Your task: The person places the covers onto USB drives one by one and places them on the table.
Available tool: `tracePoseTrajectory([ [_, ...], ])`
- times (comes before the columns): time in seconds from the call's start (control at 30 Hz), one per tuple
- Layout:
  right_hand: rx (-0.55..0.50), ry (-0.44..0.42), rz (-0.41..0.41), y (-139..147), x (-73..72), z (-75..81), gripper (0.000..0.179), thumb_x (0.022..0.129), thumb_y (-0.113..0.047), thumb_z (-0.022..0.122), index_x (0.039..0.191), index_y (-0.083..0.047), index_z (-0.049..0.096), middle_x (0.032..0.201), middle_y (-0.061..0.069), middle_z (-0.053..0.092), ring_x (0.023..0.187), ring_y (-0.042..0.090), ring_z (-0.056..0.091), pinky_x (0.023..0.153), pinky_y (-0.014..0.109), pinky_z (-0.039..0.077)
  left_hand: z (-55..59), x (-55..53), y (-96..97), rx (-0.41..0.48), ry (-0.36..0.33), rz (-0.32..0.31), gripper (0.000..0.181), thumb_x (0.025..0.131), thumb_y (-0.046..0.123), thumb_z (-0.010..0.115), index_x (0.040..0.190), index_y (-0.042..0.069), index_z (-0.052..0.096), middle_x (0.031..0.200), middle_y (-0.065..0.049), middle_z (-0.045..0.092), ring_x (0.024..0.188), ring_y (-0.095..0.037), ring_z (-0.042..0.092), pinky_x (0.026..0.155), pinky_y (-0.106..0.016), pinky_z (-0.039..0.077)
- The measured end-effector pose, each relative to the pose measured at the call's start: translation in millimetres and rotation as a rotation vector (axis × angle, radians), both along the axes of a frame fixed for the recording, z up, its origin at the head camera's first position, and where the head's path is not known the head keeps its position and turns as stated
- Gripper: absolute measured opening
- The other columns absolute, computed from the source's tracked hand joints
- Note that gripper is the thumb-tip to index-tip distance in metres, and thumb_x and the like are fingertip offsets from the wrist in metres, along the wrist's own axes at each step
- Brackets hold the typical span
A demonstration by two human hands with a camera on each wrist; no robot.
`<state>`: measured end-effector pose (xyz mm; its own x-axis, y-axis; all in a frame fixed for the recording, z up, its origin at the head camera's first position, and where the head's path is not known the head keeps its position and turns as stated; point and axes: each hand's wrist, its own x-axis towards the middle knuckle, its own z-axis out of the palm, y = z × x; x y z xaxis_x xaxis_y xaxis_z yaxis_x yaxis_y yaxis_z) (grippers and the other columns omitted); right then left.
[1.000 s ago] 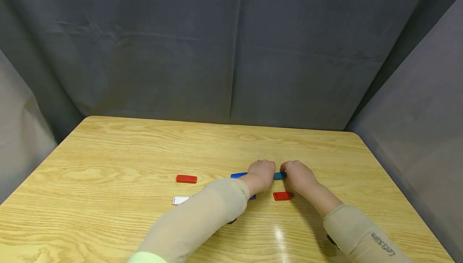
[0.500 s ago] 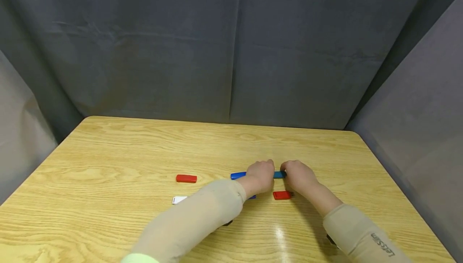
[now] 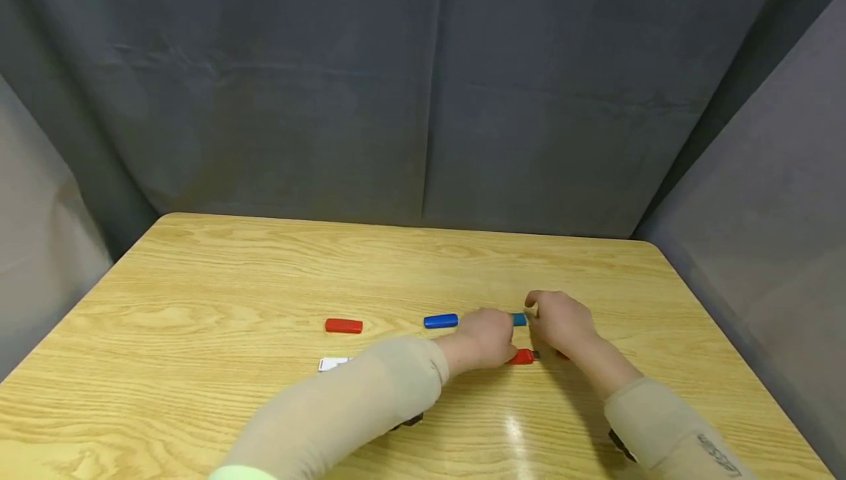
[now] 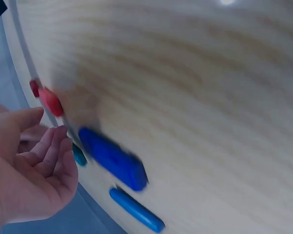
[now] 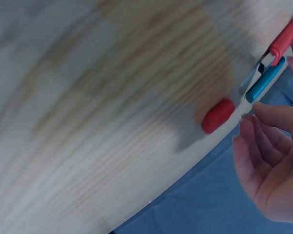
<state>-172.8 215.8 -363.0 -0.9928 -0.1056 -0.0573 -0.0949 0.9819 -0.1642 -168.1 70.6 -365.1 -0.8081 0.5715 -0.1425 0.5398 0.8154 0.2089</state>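
My left hand has come over a red USB stick; in the left wrist view its thumb and loosely bent fingers stand apart, right beside the stick. A bare metal plug shows on that stick in the right wrist view. Behind it lies a teal USB stick, partly hidden by the left hand in the head view. My right hand hovers at the teal stick's right end, fingers loosely bent and holding nothing. A small red cap lies on the table near the right fingertips.
Left of the hands lie a blue stick, a red stick and a white stick, partly covered by the left sleeve. Another blue stick shows under the left wrist. Grey curtains surround the wooden table.
My left hand has moved right and nearer to me, from the teal stick to the red one, uncovering more of the blue stick. My right hand has drawn slightly right, away from the teal stick.
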Motion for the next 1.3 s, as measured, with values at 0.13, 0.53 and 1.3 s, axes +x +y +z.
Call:
tracePoseTrajectory([
  [0.13,-0.010,-0.004,-0.026,8.5,3.4,5.0,0.024,0.084,-0.010,0.062,0.107,-0.002,0.063,0.083,0.009,0.068,0.063,0.017,0.060,0.051,0.034,0.046,-2.9,5.9,7.8,-0.022,0.033,-0.017,0.035,0.088,0.035,0.062,0.059,0.018,0.052,0.070,0.005,0.059,0.067,-0.009,0.056,0.053,-0.025,0.045],
  [0.53,-0.110,-0.150,-0.047,36.9,21.4,10.2,0.024,0.089,-0.023,0.060,0.099,-0.001,0.064,0.076,0.004,0.064,0.059,0.013,0.053,0.054,0.030,0.042,-8.2,10.8,8.2,0.004,-0.036,-0.026,0.031,0.085,0.022,0.063,0.058,0.019,0.050,0.058,0.008,0.045,0.056,-0.006,0.040,0.047,-0.022,0.033],
  [1.3,-0.252,-0.215,0.048,47.9,25.9,-1.7,0.017,0.078,-0.009,0.070,0.072,-0.006,0.054,0.063,-0.001,0.047,0.057,0.013,0.042,0.055,0.028,0.034,0.4,19.7,-15.0,0.138,-0.096,-0.037,0.012,0.085,0.023,0.065,0.075,0.019,0.059,0.061,0.010,0.050,0.057,-0.005,0.045,0.048,-0.019,0.035],
])
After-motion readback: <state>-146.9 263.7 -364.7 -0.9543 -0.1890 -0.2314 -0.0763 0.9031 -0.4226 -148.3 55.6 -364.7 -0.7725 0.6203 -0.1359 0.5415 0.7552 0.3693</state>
